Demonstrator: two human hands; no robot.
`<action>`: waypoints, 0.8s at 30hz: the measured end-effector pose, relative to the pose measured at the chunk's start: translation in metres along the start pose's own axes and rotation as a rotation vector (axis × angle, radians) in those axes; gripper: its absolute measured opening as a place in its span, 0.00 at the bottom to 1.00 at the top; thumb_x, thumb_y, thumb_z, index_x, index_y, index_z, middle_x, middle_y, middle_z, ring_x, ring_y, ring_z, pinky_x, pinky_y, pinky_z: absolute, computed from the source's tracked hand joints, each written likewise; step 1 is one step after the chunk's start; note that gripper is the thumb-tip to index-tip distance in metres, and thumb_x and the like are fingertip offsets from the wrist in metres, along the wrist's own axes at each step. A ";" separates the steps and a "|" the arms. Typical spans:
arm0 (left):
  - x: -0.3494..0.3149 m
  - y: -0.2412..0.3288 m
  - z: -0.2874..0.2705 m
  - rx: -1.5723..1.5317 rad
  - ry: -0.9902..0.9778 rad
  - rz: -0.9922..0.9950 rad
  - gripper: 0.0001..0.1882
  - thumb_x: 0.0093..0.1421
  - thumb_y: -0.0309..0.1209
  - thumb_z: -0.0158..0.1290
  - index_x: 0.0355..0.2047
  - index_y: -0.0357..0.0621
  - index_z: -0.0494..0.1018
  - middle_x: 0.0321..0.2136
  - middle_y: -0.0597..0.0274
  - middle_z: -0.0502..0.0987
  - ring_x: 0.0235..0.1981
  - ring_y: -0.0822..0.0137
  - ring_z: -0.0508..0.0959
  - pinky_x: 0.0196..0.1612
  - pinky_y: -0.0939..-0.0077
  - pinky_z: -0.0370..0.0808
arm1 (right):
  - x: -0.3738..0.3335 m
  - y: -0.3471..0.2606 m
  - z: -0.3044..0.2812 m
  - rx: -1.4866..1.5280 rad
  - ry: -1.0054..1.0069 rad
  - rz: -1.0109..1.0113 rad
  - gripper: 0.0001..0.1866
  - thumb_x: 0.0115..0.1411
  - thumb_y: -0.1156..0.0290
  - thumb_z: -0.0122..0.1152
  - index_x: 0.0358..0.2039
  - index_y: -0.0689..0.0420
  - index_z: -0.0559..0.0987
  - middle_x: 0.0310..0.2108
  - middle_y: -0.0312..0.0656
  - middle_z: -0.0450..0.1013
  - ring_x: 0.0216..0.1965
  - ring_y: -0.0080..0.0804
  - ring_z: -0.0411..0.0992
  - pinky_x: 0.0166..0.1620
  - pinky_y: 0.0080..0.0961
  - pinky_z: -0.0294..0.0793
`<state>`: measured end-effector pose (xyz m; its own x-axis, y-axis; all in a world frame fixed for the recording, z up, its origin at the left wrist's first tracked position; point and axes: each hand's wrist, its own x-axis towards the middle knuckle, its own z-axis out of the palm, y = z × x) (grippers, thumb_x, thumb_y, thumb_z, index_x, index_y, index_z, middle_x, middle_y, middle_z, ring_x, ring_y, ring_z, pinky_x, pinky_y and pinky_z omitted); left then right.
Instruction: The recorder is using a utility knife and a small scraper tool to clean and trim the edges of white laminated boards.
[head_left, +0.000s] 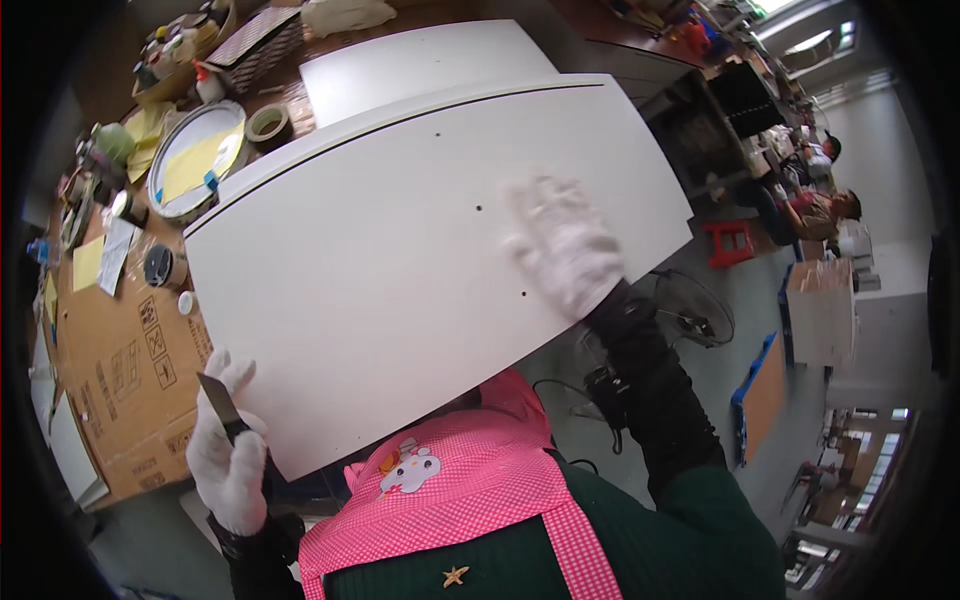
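Observation:
A large white panel (350,260) with several small dark holes and a dark groove along its far curved edge lies in front of me. My right hand (565,245), in a white glove and blurred by motion, rests flat on the panel's right part, fingers stretched out. Beside the panel's near left corner is my left hand (230,455), also white-gloved. It is closed around a putty knife (222,402), whose flat metal blade points up and away from me. The fingertips of the left hand come close to the panel's left edge.
Another white panel (420,62) lies behind. On the cardboard-covered table (130,390) at left stand a round white lid (172,145), a tape roll (269,127), a dark-topped jar (160,266) and bottles. At right are a floor fan (695,308), a red stool (728,244) and seated people.

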<state>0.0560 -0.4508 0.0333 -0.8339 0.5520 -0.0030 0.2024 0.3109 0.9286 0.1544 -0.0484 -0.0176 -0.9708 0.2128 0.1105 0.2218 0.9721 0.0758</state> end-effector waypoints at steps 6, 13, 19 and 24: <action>-0.006 -0.001 0.037 0.209 -0.067 0.104 0.03 0.43 0.21 0.49 0.22 0.38 0.69 0.49 0.52 0.76 0.65 0.44 0.60 0.70 0.45 0.30 | -0.067 0.248 -0.026 -0.176 -0.668 1.174 0.28 0.60 0.52 0.55 0.55 0.57 0.73 0.59 0.50 0.65 0.60 0.50 0.62 0.61 0.44 0.60; -0.001 -0.002 0.051 0.250 -0.016 0.204 0.06 0.44 0.20 0.56 0.24 0.42 0.72 0.44 0.59 0.80 0.61 0.50 0.67 0.70 0.44 0.33 | -0.008 0.105 -0.020 -0.176 0.129 -0.258 0.31 0.60 0.55 0.57 0.59 0.59 0.67 0.58 0.56 0.62 0.58 0.48 0.64 0.59 0.42 0.65; -0.003 -0.008 0.049 0.323 0.038 0.193 0.06 0.43 0.21 0.56 0.23 0.41 0.71 0.44 0.57 0.80 0.58 0.47 0.69 0.70 0.41 0.36 | 0.057 -0.148 -0.019 0.460 -0.132 -0.962 0.35 0.66 0.44 0.42 0.67 0.50 0.59 0.71 0.52 0.45 0.72 0.48 0.41 0.72 0.48 0.32; 0.001 -0.010 0.051 0.321 0.129 0.193 0.06 0.42 0.23 0.56 0.21 0.38 0.70 0.46 0.48 0.79 0.57 0.46 0.70 0.69 0.39 0.39 | 0.135 -0.131 0.003 0.311 -0.045 -0.691 0.37 0.65 0.48 0.45 0.68 0.57 0.55 0.69 0.51 0.50 0.72 0.46 0.41 0.72 0.42 0.35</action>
<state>0.0798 -0.4139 0.0054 -0.8184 0.5285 0.2255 0.4949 0.4489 0.7441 -0.0058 -0.1466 -0.0161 -0.8840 -0.4570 0.0983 -0.4674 0.8674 -0.1709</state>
